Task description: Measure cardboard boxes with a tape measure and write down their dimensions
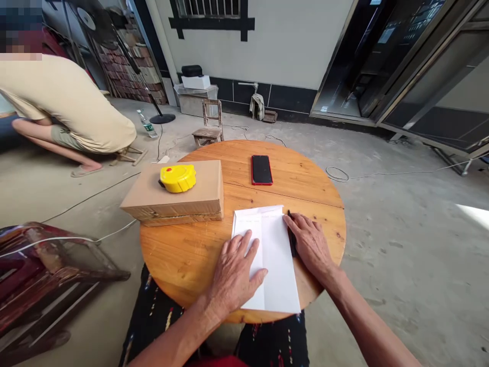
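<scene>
A folded white paper [275, 255] lies on the near right part of a round wooden table [191, 255]. My left hand [234, 272] rests flat on the paper's left half, fingers spread. My right hand [311, 243] lies at the paper's right edge, fingers stretched out flat over a black pen [292, 239] that is partly hidden beneath them. A cardboard box [179, 196] sits on the table's left side with a yellow tape measure [178, 178] on top. A phone in a red case [262, 169] lies face up farther back.
Another person in a beige shirt [69, 104] crouches on the concrete floor at the far left. A dark red chair [42, 275] stands near my left. A small wooden chair [209, 122], a bottle [147, 125] and cables lie on the floor behind the table.
</scene>
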A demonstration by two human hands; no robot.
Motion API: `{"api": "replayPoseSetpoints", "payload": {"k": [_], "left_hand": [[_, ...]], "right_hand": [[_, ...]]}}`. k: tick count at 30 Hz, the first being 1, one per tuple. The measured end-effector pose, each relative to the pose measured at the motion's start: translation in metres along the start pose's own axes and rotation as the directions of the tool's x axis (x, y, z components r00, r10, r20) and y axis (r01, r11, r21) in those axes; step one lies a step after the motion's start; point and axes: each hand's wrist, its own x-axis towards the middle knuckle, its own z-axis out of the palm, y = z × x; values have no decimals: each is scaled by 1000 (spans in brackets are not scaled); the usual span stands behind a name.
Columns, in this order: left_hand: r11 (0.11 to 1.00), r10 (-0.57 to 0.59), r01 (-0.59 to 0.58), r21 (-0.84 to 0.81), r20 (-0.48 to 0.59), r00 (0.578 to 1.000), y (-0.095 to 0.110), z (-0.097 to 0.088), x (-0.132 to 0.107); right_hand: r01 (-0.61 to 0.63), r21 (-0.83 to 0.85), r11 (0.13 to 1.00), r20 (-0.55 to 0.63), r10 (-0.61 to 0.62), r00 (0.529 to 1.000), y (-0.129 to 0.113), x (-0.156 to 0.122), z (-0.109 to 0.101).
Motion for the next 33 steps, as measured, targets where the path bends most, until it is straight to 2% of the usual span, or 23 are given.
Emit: {"api": "replayPoseSetpoints", "payload": {"k": [5, 14, 19, 24, 33], "left_hand": [[1000, -16, 17, 11, -49, 999, 5, 8, -5], [999, -44, 45, 20, -72, 996, 10, 4, -8], [999, -37, 39, 11, -100, 994, 10, 4, -11], [998, -60, 59, -10, -115, 992, 6, 11, -9], [995, -89, 84, -45, -107, 990, 5, 16, -7]], "right_hand": [[-84, 106, 991, -94, 94, 991, 8, -8, 12], [-74, 179, 981, -180, 106, 978, 18, -4, 19], [-96, 125, 987, -218, 122, 968, 13, -2, 16], [-101, 50, 994, -204, 110, 973, 6, 0, 14], [-168, -30, 985, -181, 160, 970, 11, -4, 17]]}}
